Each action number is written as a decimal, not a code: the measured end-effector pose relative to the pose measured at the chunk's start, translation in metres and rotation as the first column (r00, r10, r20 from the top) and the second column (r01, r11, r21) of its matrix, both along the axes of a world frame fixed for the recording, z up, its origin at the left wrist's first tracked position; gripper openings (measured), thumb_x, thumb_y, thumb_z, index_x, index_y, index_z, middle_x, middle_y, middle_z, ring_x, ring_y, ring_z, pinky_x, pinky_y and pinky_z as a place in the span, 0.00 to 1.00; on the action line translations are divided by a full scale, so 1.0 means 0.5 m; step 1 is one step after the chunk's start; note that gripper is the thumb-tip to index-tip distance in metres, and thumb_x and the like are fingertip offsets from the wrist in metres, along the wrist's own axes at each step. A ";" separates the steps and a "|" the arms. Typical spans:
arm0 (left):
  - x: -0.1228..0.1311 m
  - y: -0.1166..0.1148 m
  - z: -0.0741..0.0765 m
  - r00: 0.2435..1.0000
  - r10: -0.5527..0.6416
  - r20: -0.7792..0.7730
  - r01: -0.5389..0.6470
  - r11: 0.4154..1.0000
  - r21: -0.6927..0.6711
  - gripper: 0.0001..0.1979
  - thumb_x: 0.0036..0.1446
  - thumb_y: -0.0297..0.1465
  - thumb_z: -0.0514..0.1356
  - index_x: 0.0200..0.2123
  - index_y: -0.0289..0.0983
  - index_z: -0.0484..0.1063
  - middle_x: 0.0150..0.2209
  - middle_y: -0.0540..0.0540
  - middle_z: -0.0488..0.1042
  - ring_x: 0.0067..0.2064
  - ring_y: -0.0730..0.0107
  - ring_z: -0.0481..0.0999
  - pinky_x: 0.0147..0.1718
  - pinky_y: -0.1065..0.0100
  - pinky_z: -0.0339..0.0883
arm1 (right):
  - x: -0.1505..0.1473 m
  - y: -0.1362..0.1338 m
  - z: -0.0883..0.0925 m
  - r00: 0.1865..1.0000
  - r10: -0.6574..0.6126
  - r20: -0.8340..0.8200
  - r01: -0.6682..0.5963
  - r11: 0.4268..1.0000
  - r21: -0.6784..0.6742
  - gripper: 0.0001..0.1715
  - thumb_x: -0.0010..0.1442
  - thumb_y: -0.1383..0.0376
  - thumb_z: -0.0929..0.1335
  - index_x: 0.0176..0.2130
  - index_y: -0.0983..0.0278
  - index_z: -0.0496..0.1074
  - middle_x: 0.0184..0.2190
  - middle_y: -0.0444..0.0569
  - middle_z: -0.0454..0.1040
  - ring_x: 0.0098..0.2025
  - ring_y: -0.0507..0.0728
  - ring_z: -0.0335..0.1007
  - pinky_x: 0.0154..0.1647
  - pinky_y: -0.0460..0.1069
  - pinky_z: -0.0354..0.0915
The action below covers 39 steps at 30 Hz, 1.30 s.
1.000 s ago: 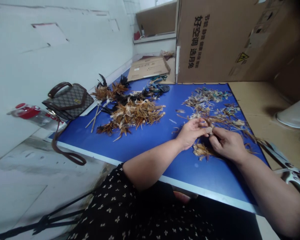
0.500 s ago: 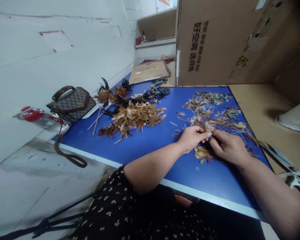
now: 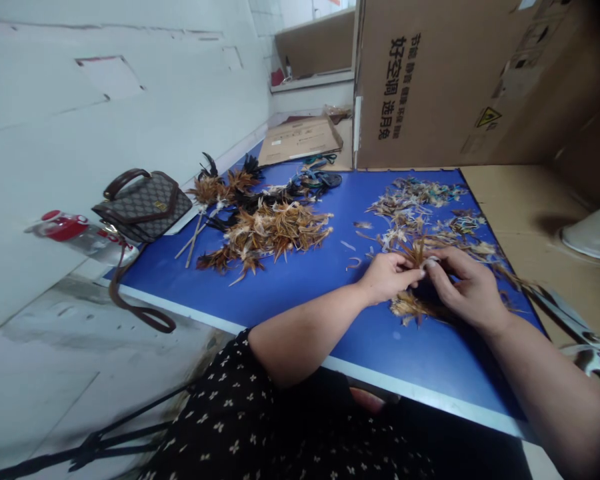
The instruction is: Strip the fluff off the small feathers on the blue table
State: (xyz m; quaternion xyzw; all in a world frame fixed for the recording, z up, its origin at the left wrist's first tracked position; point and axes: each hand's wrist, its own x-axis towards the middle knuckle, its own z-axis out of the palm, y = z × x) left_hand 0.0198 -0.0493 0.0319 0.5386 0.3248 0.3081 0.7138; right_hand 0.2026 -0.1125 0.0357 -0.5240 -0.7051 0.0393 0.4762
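Over the right-hand part of the blue desk [image 3: 280, 303], both hands meet at one small feather bundle [image 3: 417, 251]. Bundle sits at the left hand's fingertips, base down between the two hands, tips fanning up and away from the person. Left hand [image 3: 387, 277]: fingers curled, thumb pressed in, pinching the bundle low, near its base. Right hand [image 3: 466, 285]: half curled, thumb and index bent in toward each other right beside the left thumb tip; can't tell whether those tips grip the base or only touch it.

Bundle look: thin, reddish-brown, spiky feathers, splayed at the top, narrow where held. Base mostly hidden by fingers, so binding not readable.

Just below the hands, on the near side: loose tuft pile [image 3: 409, 308], tan to golden brown, partly under the right hand. Just beyond the hands: scrap heap [image 3: 414, 193], mixed tan, grey and bluish bits, spreading right toward the desk edge. Left hand is well apart from the big brown feather pile [image 3: 275, 230], which lies mid-desk, left side, pale fluff mixed in. Scissors [image 3: 565, 319] lie right of the right hand, across the desk edge, blades toward the scraps.
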 end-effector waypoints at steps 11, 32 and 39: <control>-0.004 0.031 -0.014 0.981 0.085 0.173 -0.075 0.995 -0.063 0.29 0.45 0.48 0.83 0.33 0.33 0.77 0.25 0.50 0.77 0.25 0.78 0.70 0.30 0.69 0.62 | 0.044 0.010 -0.012 0.982 -0.191 0.007 0.191 0.981 -0.013 0.18 0.72 0.58 0.69 0.51 0.61 0.86 0.42 0.57 0.87 0.41 0.63 0.83 0.48 0.57 0.78; 0.001 0.029 -0.015 0.957 0.085 0.279 -0.069 0.995 -0.067 0.34 0.40 0.56 0.81 0.32 0.36 0.72 0.23 0.54 0.73 0.25 0.79 0.67 0.29 0.69 0.58 | -0.022 0.016 0.007 0.958 -0.060 0.279 0.076 0.996 -0.044 0.12 0.73 0.60 0.69 0.52 0.59 0.79 0.40 0.52 0.86 0.39 0.62 0.85 0.42 0.56 0.80; 0.001 0.027 -0.013 0.958 0.049 0.281 -0.025 0.996 -0.085 0.31 0.43 0.52 0.82 0.33 0.35 0.73 0.23 0.54 0.74 0.25 0.78 0.69 0.29 0.70 0.59 | -0.012 -0.004 0.057 0.906 -0.040 0.421 0.064 0.997 -0.043 0.11 0.73 0.64 0.66 0.40 0.58 0.79 0.38 0.52 0.83 0.38 0.61 0.80 0.42 0.55 0.74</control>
